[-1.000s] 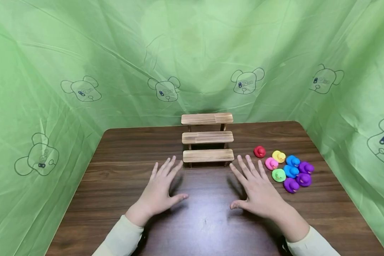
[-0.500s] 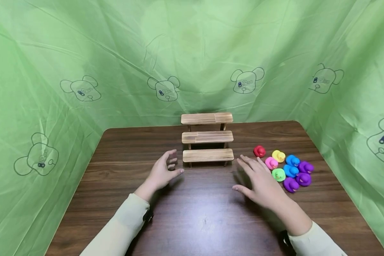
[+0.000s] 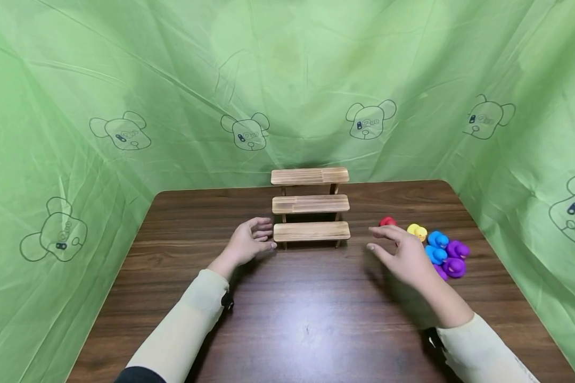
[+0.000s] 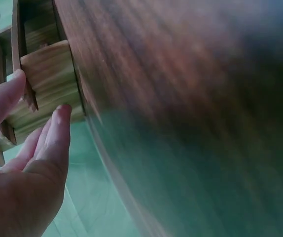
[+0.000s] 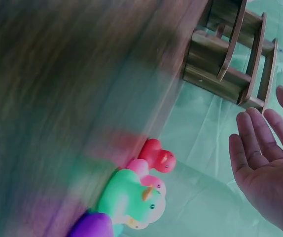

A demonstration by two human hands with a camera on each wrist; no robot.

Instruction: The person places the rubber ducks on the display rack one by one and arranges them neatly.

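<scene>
A three-tier wooden shelf stand (image 3: 311,231) stands near the back of the table. My left hand (image 3: 241,244) is at the stand's left end, thumb and fingers apart, fingertips right at the lowest tier; the left wrist view shows the fingers (image 4: 57,133) close beside its side panel. My right hand (image 3: 407,258) hovers over the rubber ducks, fingers loosely bent and holding nothing. It hides the pink and green ducks in the head view. In the right wrist view the green duck (image 5: 126,197), pink duck (image 5: 146,173) and red duck (image 5: 157,157) show beside the hand.
Blue ducks (image 3: 436,254), purple ducks (image 3: 455,267) and a yellow duck (image 3: 417,232) cluster on the right of the brown wooden table (image 3: 191,213). A green cloth (image 3: 306,106) with bear-head drawings hangs around the back and sides.
My left hand has turned thumb-up and moved forward to the stand's left end. My right hand has shifted right, over the near-left ducks, its spread fingers now bent. Stand and ducks have not moved.
</scene>
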